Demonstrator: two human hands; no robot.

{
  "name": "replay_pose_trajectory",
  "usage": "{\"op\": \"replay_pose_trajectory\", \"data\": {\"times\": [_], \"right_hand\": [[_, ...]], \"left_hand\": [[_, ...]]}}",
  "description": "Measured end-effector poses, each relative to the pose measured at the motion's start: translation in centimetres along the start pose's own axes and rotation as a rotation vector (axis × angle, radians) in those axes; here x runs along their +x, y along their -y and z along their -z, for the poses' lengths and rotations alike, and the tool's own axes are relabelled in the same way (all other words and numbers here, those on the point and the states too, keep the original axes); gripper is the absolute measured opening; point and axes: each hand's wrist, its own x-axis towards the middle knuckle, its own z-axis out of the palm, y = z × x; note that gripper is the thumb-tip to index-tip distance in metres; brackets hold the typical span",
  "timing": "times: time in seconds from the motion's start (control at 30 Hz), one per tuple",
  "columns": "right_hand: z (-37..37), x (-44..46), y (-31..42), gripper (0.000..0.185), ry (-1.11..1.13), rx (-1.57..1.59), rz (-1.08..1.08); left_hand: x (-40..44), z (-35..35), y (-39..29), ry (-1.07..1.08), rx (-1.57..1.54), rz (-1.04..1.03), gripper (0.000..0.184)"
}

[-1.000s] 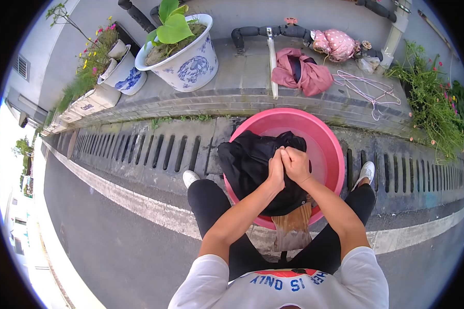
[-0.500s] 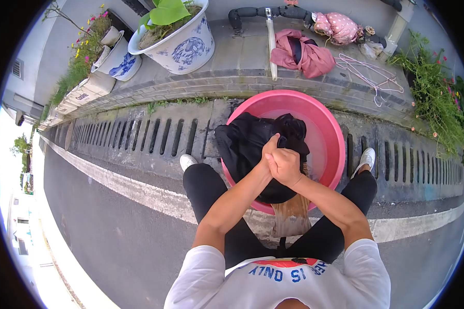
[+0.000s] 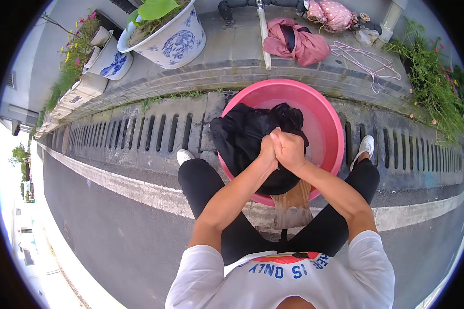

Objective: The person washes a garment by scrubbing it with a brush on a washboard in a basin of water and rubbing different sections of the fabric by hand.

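Note:
A pink basin stands between my feet with cloudy water in it. Bunched black cloth fills its left side and hangs over the rim. My left hand and my right hand are pressed against each other above this cloth, fingers closed. Whatever lies between the palms is hidden. Under the cloth a worn wooden washboard slopes out over the basin's near rim, its lower end between my thighs.
A slotted drain cover runs beneath the basin. On the ledge behind lie a pink cloth, a white-handled tool and wire hangers. A blue-and-white flowerpot stands at left, trailing plants at right.
My hands have shifted against each other: the left fingertip that pointed up past the right hand is now tucked in. The whole scene sits slightly higher in view.

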Motion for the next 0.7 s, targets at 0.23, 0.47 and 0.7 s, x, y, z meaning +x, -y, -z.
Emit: {"op": "replay_pose_trajectory", "data": {"times": [0.23, 0.47, 0.7], "right_hand": [[-0.2, 0.4, -4.2, 0.032, -0.013, -0.076, -0.142], [0.8, 1.1, -3.2, 0.035, 0.025, -0.069, 0.015], [3.0, 2.7, -6.5, 0.051, 0.256, 0.577, -0.757]], "left_hand": [[-2.6, -3.6, -0.6, -0.270, 0.255, 0.040, 0.032], [-3.1, -4.4, -1.5, -0.305, 0.426, 0.066, 0.042], [-4.7, -4.3, -5.6, -0.178, 0.432, -0.066, 0.070]]}}
